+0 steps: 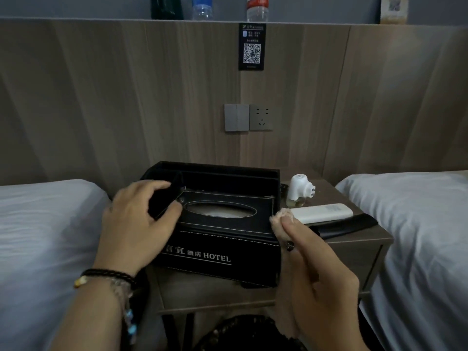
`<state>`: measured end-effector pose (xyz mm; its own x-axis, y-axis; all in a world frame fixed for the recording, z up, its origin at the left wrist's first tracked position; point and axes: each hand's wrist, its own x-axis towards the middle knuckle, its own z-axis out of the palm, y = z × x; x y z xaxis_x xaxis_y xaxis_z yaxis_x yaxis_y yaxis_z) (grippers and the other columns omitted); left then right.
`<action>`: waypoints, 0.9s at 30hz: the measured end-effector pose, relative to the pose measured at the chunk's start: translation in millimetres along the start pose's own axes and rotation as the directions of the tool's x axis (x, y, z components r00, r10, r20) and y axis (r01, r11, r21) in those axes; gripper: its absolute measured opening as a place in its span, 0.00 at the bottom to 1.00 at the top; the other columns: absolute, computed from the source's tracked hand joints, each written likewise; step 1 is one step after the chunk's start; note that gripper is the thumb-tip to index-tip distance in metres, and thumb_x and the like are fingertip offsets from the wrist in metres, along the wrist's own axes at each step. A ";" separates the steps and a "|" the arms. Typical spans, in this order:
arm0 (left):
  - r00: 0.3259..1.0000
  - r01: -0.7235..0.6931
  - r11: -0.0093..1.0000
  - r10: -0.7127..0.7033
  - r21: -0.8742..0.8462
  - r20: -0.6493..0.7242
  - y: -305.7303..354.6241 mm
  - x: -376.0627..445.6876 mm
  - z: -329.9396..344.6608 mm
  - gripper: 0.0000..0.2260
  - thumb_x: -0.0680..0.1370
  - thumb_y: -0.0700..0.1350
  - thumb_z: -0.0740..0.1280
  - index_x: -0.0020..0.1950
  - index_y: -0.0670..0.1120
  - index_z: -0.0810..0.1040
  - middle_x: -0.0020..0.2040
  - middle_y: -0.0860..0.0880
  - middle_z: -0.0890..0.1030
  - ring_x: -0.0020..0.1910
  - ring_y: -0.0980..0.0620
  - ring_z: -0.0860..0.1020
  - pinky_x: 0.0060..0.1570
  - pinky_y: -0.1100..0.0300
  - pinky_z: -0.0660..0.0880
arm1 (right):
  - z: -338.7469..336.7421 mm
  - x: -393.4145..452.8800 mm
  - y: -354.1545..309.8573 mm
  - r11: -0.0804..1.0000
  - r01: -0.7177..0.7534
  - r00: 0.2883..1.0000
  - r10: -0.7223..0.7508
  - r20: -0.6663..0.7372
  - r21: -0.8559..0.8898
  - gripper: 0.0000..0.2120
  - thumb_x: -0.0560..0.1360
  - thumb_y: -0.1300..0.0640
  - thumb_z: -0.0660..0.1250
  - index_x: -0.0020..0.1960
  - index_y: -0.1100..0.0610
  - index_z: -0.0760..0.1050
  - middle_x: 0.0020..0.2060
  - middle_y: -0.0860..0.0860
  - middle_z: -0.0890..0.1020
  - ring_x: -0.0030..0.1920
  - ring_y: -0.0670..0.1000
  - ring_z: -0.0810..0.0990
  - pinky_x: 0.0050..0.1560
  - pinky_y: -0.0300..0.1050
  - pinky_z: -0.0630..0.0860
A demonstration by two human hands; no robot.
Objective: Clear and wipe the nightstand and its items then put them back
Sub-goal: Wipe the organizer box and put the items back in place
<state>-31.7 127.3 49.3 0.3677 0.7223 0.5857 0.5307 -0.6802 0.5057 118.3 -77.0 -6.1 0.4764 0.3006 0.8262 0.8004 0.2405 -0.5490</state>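
On the nightstand [359,245], between two beds, a black tissue box [217,239] marked HOTEL is set near the front edge. Its left end is gripped by the left hand [136,221], fingers curled over the top rim and thumb pressed beside the oval slot. At the box's right front corner a pale cloth [279,216] is pinched by the right hand [319,282], thumb on top, and is pressed against the box. Just right of the box a white remote [323,212] is laid on a black tray [347,225]. Behind the remote, right of the box's back corner, a white plug-in vaporizer [300,187] is stood upright.
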 end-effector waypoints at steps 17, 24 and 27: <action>0.992 -0.112 0.857 0.068 0.502 0.105 1.8 -49.3 -8.8 0.34 0.74 0.65 0.52 0.70 0.43 0.72 0.67 0.37 0.73 0.51 0.42 0.82 0.54 0.41 0.76 | 5.8 56.5 18.9 0.884 0.263 0.895 -0.075 0.439 -0.386 0.25 0.68 0.77 0.65 0.60 0.58 0.78 0.56 0.49 0.81 0.58 0.55 0.81 0.54 0.47 0.79; 0.995 -0.098 0.962 0.089 0.254 0.047 -6.8 -47.1 -17.7 0.32 0.72 0.62 0.66 0.72 0.47 0.70 0.70 0.47 0.71 0.58 0.46 0.79 0.60 0.44 0.73 | 19.8 116.7 -4.9 0.763 0.475 0.798 -0.164 0.581 -0.438 0.21 0.71 0.71 0.68 0.60 0.53 0.76 0.58 0.51 0.81 0.54 0.55 0.82 0.50 0.54 0.80; 0.992 -0.107 0.994 0.106 -0.006 -0.066 -16.1 -43.4 -26.5 0.28 0.71 0.57 0.70 0.69 0.49 0.72 0.68 0.53 0.69 0.48 0.48 0.80 0.53 0.47 0.76 | 38.3 115.5 -11.0 0.634 0.554 0.605 0.138 0.784 -0.540 0.26 0.76 0.68 0.60 0.69 0.47 0.68 0.65 0.47 0.74 0.64 0.54 0.73 0.56 0.42 0.65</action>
<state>-76.5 103.6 32.5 0.3712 0.6361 0.6764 0.4836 -0.7543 0.4440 150.6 -9.6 90.5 0.1140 0.9387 0.3253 0.9676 -0.1792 0.1777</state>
